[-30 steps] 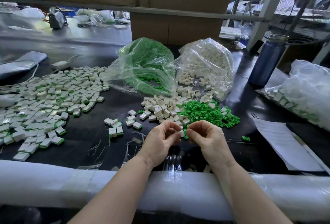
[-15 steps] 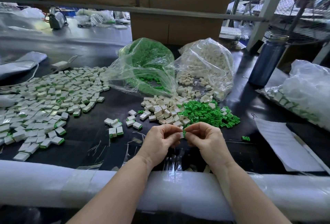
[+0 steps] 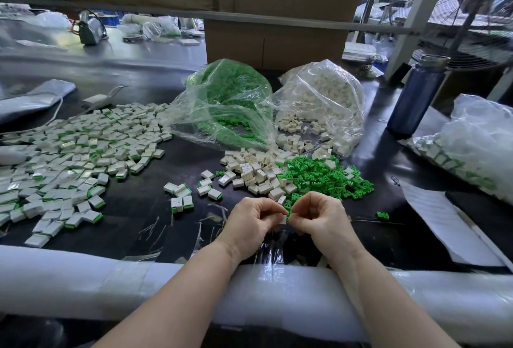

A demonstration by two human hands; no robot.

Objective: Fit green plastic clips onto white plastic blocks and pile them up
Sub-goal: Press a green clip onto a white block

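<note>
Now both hands closer | left hand [image 3: 254, 222] pinches white block [image 3: 282, 219] | right hand [image 3: 319, 216] pinches green clip [image 3: 289, 214], pushing it in | almost fitted, above table edge

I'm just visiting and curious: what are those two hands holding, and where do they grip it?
The left hand pinches a white block at its left end; the right hand pinches a green clip against the block's right end. The exact finger placement is hidden.
</note>
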